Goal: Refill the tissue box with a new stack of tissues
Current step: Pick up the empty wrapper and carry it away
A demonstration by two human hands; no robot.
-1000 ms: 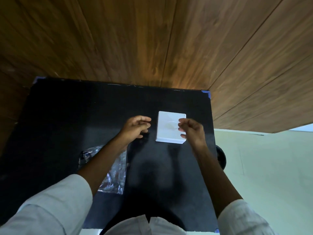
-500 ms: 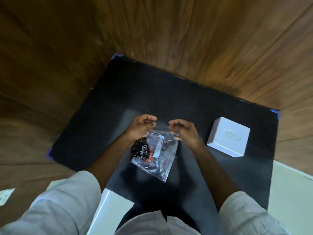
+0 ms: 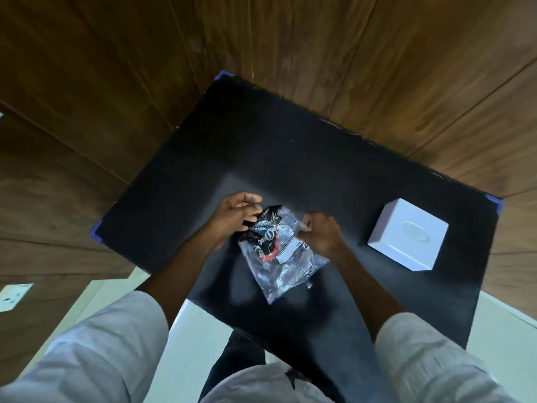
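A clear plastic packet [image 3: 280, 255] with black, silver and red print and a white label is held just above the black table [image 3: 290, 158]. My left hand [image 3: 235, 213] grips its upper left corner. My right hand [image 3: 319, 232] pinches its upper right edge. The white tissue box [image 3: 406, 234], with an oval slot on top, stands on the table to the right, apart from both hands.
Wood panelling [image 3: 261, 39] surrounds the table at the back and sides. Blue tape marks the table's corners [image 3: 497, 203]. A white wall socket [image 3: 13, 296] sits at the far left. Pale floor shows below the table's edges.
Both hands left the tissue box and took hold of the plastic packet. The view swung left, so the box now lies to the right. The packet is lifted and pulled apart at its top.
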